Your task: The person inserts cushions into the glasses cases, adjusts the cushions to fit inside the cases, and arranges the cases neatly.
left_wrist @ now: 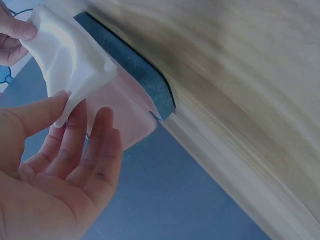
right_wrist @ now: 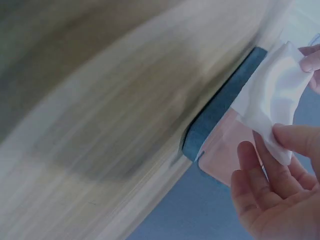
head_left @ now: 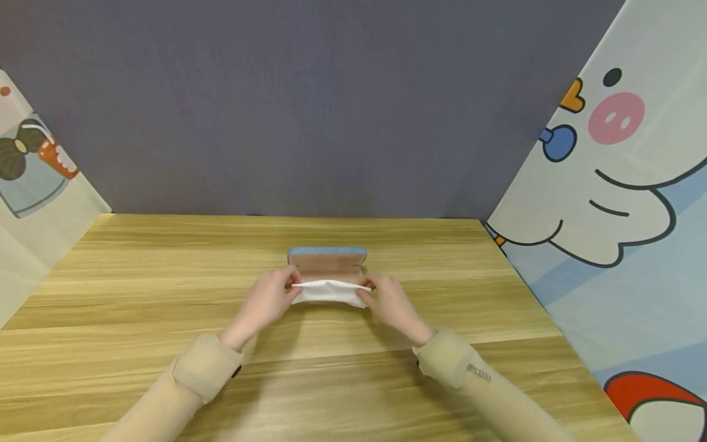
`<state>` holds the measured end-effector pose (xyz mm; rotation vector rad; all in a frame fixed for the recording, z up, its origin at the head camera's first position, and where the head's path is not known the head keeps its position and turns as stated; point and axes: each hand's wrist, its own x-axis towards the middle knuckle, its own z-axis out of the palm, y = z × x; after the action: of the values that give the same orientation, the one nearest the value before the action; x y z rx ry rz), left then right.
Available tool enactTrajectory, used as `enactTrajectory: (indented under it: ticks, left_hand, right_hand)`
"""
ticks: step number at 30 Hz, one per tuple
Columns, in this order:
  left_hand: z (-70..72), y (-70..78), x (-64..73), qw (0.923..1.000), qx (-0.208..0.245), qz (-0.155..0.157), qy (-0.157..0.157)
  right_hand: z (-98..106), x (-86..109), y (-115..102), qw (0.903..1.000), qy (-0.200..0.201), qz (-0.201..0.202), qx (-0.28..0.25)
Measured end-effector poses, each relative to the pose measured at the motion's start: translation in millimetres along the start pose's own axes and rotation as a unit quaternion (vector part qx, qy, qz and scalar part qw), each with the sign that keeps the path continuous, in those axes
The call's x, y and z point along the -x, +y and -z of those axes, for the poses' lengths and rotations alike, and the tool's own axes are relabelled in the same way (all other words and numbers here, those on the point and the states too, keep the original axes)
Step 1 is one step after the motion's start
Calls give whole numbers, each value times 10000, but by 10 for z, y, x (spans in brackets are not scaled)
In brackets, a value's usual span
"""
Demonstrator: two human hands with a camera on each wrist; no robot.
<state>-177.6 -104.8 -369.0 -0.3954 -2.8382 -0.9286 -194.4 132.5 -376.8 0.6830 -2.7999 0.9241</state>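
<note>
A folded white cloth (head_left: 329, 292) is stretched between both hands, over the near part of an open case. My left hand (head_left: 270, 294) pinches its left end between thumb and fingers, the other fingers loosely bent in the left wrist view. At the opposite end my right hand (head_left: 391, 302) pinches the cloth (right_wrist: 277, 95) the same way. The case looks like a glasses case (head_left: 327, 252), blue outside and pink inside, standing on the table with its lid raised. In both wrist views the pink lining (left_wrist: 117, 112) shows beside the cloth, which hides part of the interior.
The wood-grain table (head_left: 331, 380) spreads around the case. A dark grey panel (head_left: 309, 110) rises behind its far edge. Cartoon-printed sheets (head_left: 618, 202) hang along the right and left sides. Long beige sleeves cover both forearms.
</note>
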Motion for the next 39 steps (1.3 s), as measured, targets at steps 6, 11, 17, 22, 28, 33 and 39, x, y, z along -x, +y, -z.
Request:
enactTrajectory:
  ticks: [6,11,17,22,28,33,39]
  left_hand:
    - [-16,-51,-126,9985,381,-120,380]
    - [-25,-80,-239,9960,753,68,481]
    - [-29,-113,-342,9921,1048,581,368]
    - [-73,-106,-392,9898,1048,812,521]
    - [-180,-88,-411,9877,819,835,1040]
    - [-275,-134,-406,9850,802,908,1228]
    - [-343,-189,-411,9813,866,1200,1231]
  right_hand:
    - [24,-144,30,9993,51,-175,-330]
    - [21,-272,72,9975,111,-402,-573]
    - [1,-388,133,9950,-81,-703,-709]
    - [-6,-441,151,9953,-180,-777,-546]
    - [-51,-487,190,9959,-172,-851,-240]
    - [-99,-500,213,9955,-201,-921,-41]
    - [-163,-509,235,9953,-236,-930,128]
